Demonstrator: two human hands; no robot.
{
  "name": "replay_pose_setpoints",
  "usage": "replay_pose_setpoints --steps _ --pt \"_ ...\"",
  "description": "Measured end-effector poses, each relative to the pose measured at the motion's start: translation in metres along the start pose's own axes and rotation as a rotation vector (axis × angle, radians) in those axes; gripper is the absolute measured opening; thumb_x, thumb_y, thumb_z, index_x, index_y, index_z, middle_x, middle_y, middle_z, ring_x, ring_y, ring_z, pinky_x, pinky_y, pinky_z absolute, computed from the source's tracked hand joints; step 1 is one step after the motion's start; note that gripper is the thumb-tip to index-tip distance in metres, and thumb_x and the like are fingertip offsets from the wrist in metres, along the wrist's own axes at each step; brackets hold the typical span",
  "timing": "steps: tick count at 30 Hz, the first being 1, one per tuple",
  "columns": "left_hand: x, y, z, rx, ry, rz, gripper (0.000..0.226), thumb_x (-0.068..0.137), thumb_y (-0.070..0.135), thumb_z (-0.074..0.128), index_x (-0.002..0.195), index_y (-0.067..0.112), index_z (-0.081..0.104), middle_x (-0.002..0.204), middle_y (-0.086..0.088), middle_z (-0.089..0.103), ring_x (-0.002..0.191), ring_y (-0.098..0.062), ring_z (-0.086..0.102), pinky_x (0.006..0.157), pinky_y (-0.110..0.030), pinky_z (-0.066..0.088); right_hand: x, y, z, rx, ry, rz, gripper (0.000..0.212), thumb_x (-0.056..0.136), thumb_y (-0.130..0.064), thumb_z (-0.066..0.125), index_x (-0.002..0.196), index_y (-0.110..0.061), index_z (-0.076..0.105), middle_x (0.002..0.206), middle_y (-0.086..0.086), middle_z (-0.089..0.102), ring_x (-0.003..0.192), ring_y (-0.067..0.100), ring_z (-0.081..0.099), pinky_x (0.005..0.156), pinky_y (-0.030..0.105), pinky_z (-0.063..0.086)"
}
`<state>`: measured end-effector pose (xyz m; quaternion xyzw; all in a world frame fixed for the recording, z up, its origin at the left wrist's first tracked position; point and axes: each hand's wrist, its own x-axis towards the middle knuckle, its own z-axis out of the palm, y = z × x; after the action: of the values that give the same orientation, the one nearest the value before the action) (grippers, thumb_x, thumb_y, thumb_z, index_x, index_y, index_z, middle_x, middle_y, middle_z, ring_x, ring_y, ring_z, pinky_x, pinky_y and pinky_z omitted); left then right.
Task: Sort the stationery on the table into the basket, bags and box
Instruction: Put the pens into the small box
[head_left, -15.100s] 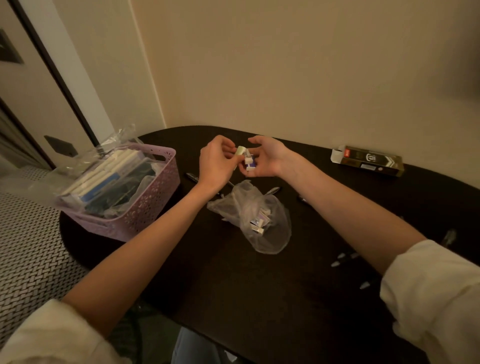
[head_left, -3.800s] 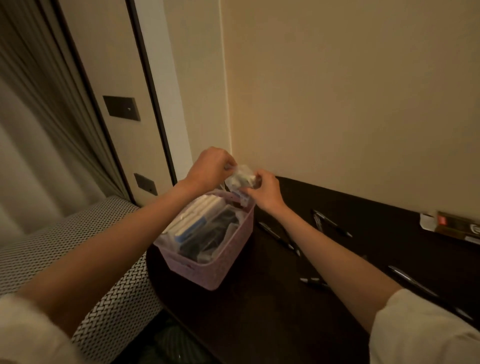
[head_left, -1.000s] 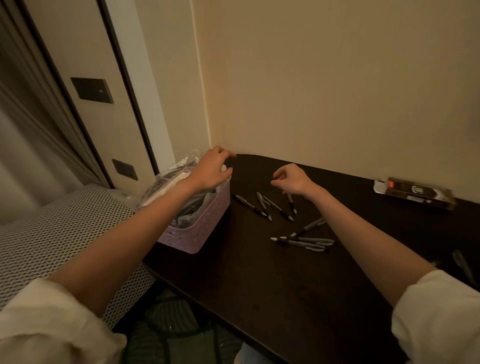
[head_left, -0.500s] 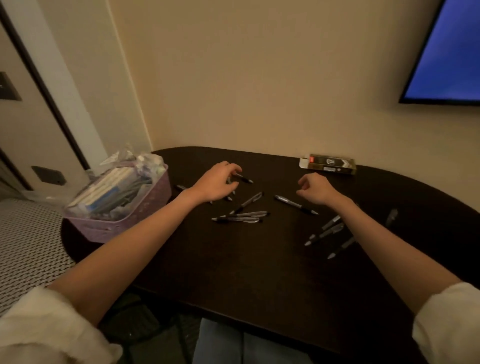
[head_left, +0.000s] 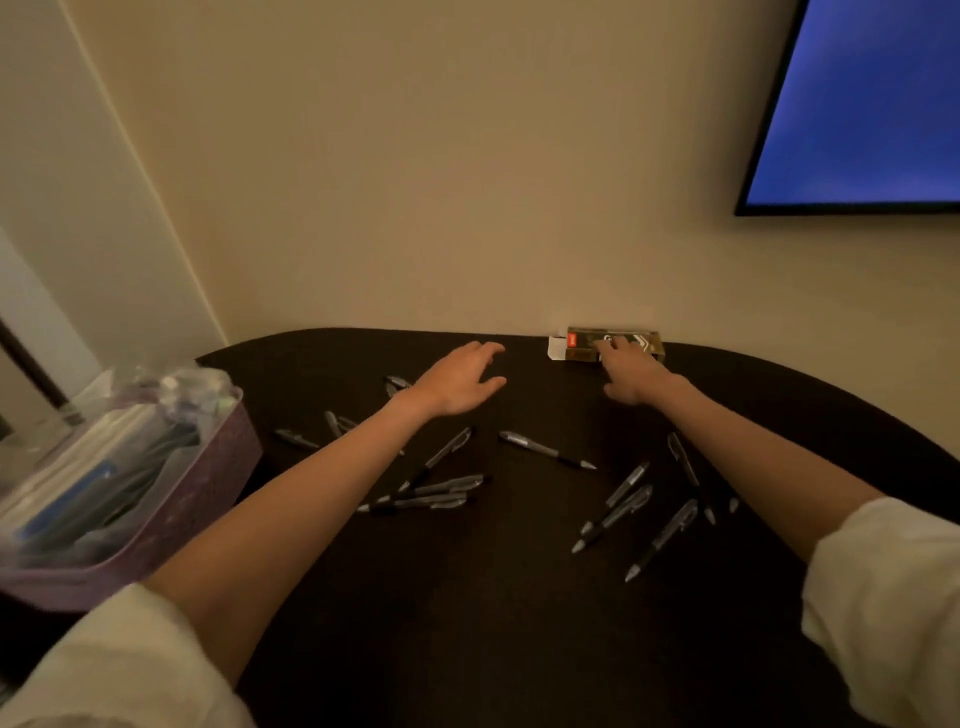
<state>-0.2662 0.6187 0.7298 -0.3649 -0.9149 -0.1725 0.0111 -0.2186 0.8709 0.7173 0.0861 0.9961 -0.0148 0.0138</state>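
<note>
A dark gold pen box (head_left: 582, 345) lies against the wall at the back of the dark table (head_left: 467, 597), its white end flap open to the left. My right hand (head_left: 628, 376) reaches to it, fingertips touching its front; a firm grip cannot be made out. My left hand (head_left: 462, 382) hovers open over the table, left of the box, holding nothing. Several black and silver pens (head_left: 545, 449) lie scattered on the table between and beside my forearms. A pink perforated basket (head_left: 171, 514) at the left edge holds clear bags of stationery.
A wall-mounted screen (head_left: 862, 104) glows blue at the upper right. The beige wall runs right behind the table's back edge. The table's rounded edge drops off on the left behind the basket.
Both hands have moved away from the pens toward the back of the table. My right hand has reached the pen box. Earlier, a bag of small items went into the basket.
</note>
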Motion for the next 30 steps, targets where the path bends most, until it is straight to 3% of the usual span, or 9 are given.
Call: replay_pose_setpoints --steps 7,14,20,24,28,30 --pt "0.076 -0.020 0.035 0.033 -0.107 -0.015 0.055 0.095 0.027 0.056 0.145 0.014 0.035 0.143 -0.011 0.043 0.131 -0.026 0.044 0.106 -0.044 0.041 0.063 0.029 0.013 -0.031 -0.021 0.114 0.078 0.085 -0.033 0.066 0.146 -0.011 0.023 0.150 0.019 0.026 0.137 0.040 0.028 0.114 0.050 0.024" --pt "0.123 -0.016 0.064 0.008 -0.073 0.004 0.061 0.095 0.024 0.057 0.149 0.014 0.029 0.150 -0.011 0.035 0.137 -0.030 0.034 0.111 -0.045 0.034 0.095 0.033 0.031 -0.002 0.005 0.100 0.076 0.088 -0.045 0.059 0.147 -0.013 0.023 0.150 0.017 0.029 0.137 0.038 0.028 0.115 0.050 0.021" --pt "0.133 -0.017 0.076 -0.126 -0.079 -0.025 0.060 0.094 0.023 0.057 0.148 0.014 0.031 0.149 -0.013 0.037 0.136 -0.030 0.037 0.111 -0.042 0.034 0.105 0.031 0.022 -0.018 0.020 0.075 0.067 0.083 -0.048 0.064 0.136 -0.013 0.041 0.137 0.013 0.044 0.125 0.034 0.043 0.105 0.045 0.035" --pt "0.124 -0.017 0.075 -0.318 -0.053 -0.077 0.051 0.093 0.018 0.060 0.139 0.008 0.042 0.132 -0.017 0.051 0.124 -0.029 0.049 0.101 -0.038 0.042 0.100 0.020 0.020 -0.079 0.039 0.024 0.070 0.077 -0.056 0.067 0.127 -0.010 0.050 0.130 0.015 0.044 0.119 0.033 0.042 0.100 0.041 0.037" --pt "0.110 -0.015 0.065 -0.420 -0.093 -0.192 0.064 0.093 0.017 0.061 0.147 0.008 0.029 0.139 -0.017 0.048 0.123 -0.028 0.052 0.098 -0.034 0.045 0.086 0.008 0.019 -0.030 -0.043 0.051 0.075 0.067 -0.061 0.073 0.122 -0.013 0.053 0.125 0.015 0.043 0.117 0.030 0.037 0.096 0.038 0.037" --pt "0.099 -0.013 0.057 -0.505 -0.058 -0.251 0.072 0.093 0.019 0.061 0.150 0.009 0.018 0.137 -0.017 0.048 0.120 -0.028 0.054 0.096 -0.034 0.046 0.074 0.002 0.017 0.079 0.002 0.077 0.077 0.064 -0.057 0.078 0.121 -0.012 0.051 0.123 0.014 0.045 0.115 0.029 0.040 0.093 0.038 0.040"
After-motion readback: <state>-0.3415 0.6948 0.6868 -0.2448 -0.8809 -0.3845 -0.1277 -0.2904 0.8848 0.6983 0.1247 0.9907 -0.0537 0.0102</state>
